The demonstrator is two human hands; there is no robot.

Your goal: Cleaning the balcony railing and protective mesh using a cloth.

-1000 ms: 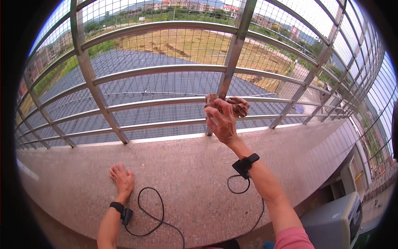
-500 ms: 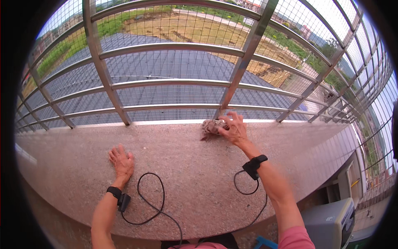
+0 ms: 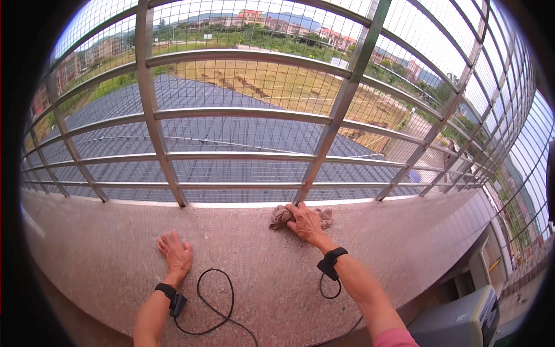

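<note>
A crumpled brownish-pink cloth (image 3: 281, 217) lies at the far edge of the speckled stone ledge (image 3: 248, 254), against the foot of a metal upright. My right hand (image 3: 306, 222) is on top of the cloth, fingers bent over it and pressing it down; cloth shows on both sides of the hand. My left hand (image 3: 175, 253) rests flat on the ledge to the left, fingers spread, holding nothing. Each wrist wears a black strap with a small box, and a black cable (image 3: 233, 295) from the left one loops over the stone.
A metal railing with wire mesh (image 3: 243, 114) rises along the ledge's far edge and curves round to the right. Beyond it lie a dark ribbed roof (image 3: 231, 144) and a grassy field. A grey boxy appliance (image 3: 451, 321) stands at the lower right.
The view has tilted up, so the railing and ledge sit lower. My right hand has settled from a raised, loose hold down onto the cloth by the upright. The left hand stays on the ledge.
</note>
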